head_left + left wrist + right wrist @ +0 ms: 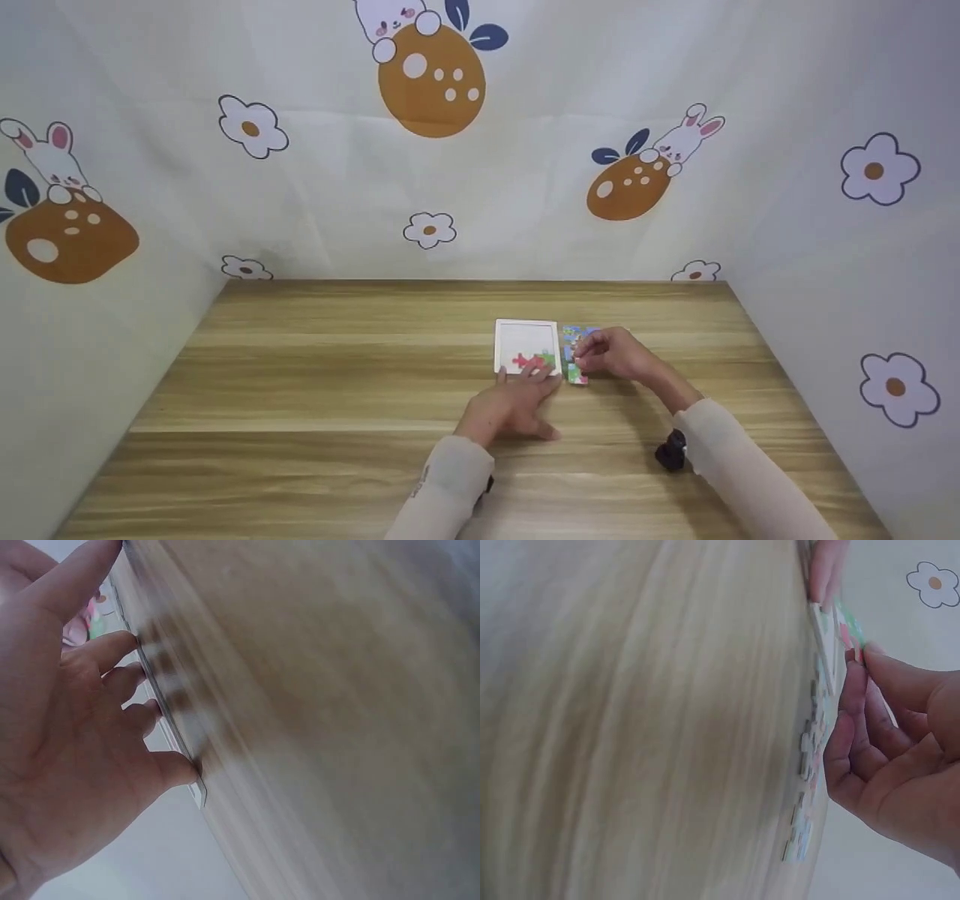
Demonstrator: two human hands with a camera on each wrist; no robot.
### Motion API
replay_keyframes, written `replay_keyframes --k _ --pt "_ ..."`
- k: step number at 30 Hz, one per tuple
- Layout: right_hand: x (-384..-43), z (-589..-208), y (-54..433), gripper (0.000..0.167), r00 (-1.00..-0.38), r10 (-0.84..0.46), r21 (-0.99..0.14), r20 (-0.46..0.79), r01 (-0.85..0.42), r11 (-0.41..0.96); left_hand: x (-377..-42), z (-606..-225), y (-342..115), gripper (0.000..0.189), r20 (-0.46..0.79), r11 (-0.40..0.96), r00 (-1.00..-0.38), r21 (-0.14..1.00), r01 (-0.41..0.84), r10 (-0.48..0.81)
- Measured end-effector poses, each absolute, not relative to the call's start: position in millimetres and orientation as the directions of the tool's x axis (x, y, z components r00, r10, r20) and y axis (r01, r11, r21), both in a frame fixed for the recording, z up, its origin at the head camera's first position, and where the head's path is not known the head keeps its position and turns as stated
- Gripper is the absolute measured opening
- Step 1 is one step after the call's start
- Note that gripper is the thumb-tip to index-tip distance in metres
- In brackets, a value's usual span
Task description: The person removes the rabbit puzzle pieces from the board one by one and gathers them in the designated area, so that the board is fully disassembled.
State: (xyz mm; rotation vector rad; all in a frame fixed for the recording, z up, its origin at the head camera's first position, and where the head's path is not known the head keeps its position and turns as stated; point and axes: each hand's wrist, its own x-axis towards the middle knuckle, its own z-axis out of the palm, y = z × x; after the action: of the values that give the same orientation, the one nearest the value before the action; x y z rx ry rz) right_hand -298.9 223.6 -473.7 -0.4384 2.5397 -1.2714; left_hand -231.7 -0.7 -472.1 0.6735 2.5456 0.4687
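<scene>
A white-framed puzzle tray (496, 349) lies on the table, with red and green jigsaw pieces (529, 361) along its near side. My left hand (510, 405) rests on the tray's near edge with its fingers spread. In the left wrist view, the fingertips (126, 641) touch that edge. Just right of the tray, my right hand (619, 354) hovers over a group of loose puzzle pieces (571, 331). Its thumb and forefinger pinch a small puzzle piece (858, 655), mostly hidden by the fingertips in the right wrist view.
The wood-grain table (315, 375) extends around the tray. A pale curtain (337, 172) printed with rabbits, oranges and flowers stands behind it and at both sides. A dark device (671, 451) sits by the right sleeve.
</scene>
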Motion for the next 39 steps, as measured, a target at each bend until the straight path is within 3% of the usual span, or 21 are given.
replay_keyframes --k 6,18,29,35,39 --pt "-295.5 -477.2 224.5 0.01 -0.937 -0.341 -0.742 -0.077 -0.174 0.647 -231.8 -472.5 -0.6 0.091 -0.342 0.824 -0.775 0.421 0.38 0.532" --pt "-282.6 -485.8 223.8 0.02 -0.916 -0.401 -0.674 0.007 -0.301 0.675 -232.5 -475.3 -0.4 0.091 -0.343 0.823 -0.773 0.421 0.381 0.533" --pt "-282.8 -482.7 214.5 0.015 -0.948 -0.316 -0.679 -0.026 -0.215 0.702 -232.2 -476.2 0.7 0.09 -0.319 0.825 -0.781 0.392 0.407 0.537" --pt "-285.5 -473.3 204.0 0.016 -0.949 -0.303 -0.749 -0.083 -0.142 0.648 -230.7 -476.0 0.0 0.091 -0.3 0.82 -0.782 0.385 0.425 0.546" --pt "-290.2 -467.8 196.2 0.014 -0.952 -0.298 -0.722 -0.069 -0.159 0.673 -230.7 -476.4 -0.3 0.089 -0.306 0.822 -0.78 0.378 0.427 0.546"
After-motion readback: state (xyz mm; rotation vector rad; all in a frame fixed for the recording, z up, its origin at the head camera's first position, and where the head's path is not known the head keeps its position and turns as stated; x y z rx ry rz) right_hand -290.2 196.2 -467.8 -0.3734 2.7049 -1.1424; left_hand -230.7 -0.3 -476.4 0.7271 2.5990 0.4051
